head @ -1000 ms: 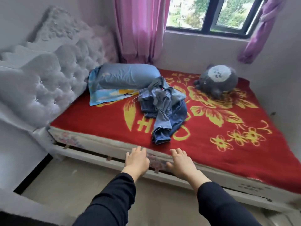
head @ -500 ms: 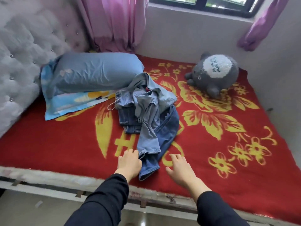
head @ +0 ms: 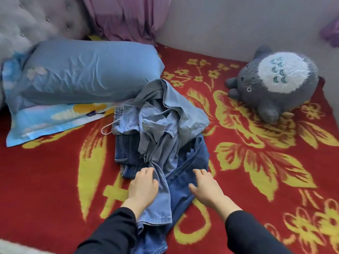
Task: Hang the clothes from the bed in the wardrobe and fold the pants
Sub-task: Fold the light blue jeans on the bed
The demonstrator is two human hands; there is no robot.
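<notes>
A crumpled heap of denim clothes lies in the middle of the bed's red and yellow blanket (head: 55,176). Pale blue garments (head: 165,125) sit on top, and dark blue jeans (head: 189,171) lie underneath, one leg trailing toward me. A thin white wire loop (head: 107,128), perhaps a hanger, pokes out at the heap's left. My left hand (head: 144,186) rests with relaxed fingers on the pale denim at the heap's near end. My right hand (head: 205,186) rests flat on the dark jeans, fingers spread. The wardrobe is out of view.
A blue pillow (head: 88,70) on a patterned pillowcase lies at the back left against the tufted headboard (head: 27,21). A grey plush toy (head: 277,79) sits at the back right by the wall. Pink curtains (head: 126,15) hang behind.
I have leaned in over the bed. Both hands moved forward from the bed's edge onto the near end of the denim heap.
</notes>
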